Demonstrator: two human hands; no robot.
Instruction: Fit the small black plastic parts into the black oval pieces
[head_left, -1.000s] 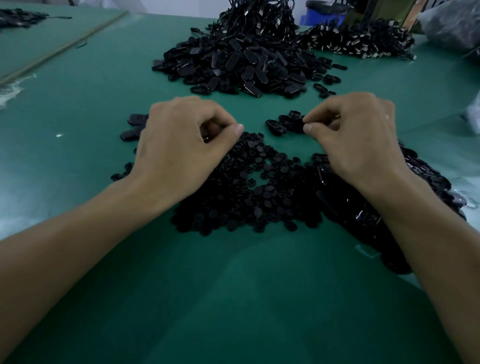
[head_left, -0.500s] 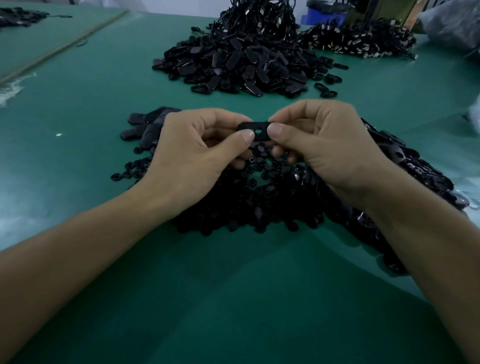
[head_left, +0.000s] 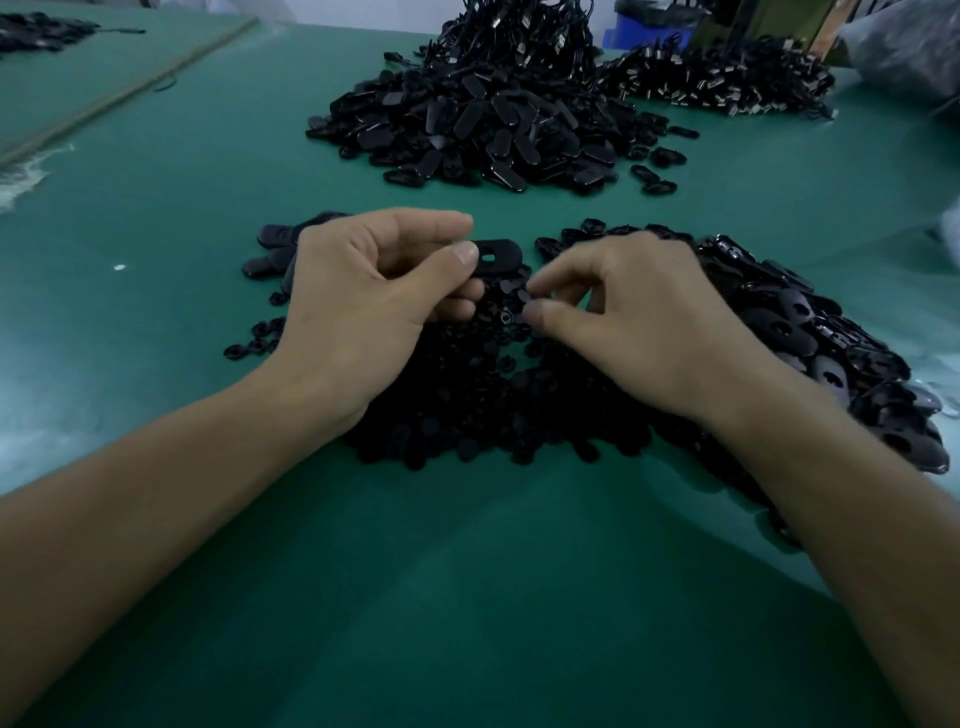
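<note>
Small parts pile (head_left: 467, 405) sits mid-frame on the counter (head_left: 467, 597), oval pieces (head_left: 810, 332) to its right, another heap (head_left: 483, 130) top centre.

The left hand (head_left: 363, 301) pinches the oval (head_left: 498, 254); its thumb covers the piece's left end, and its curled fingers hide the underside. The right hand (head_left: 639, 322) has thumb and forefinger drawn close over the small parts (head_left: 467, 405), but it is too dark to tell whether a part sits between them. Single parts in that heap merge into one black mass, and both hands cover much of it. The left hand also hides most of the loose ovals (head_left: 270, 249) behind it. The right forearm (head_left: 831, 493) crosses the oval pile (head_left: 810, 322) and, like the left forearm (head_left: 156, 493), runs out of frame. The top edge cuts the far pile (head_left: 493, 119), the blue bin (head_left: 649, 31) and a blurred bag (head_left: 904, 57).
</note>
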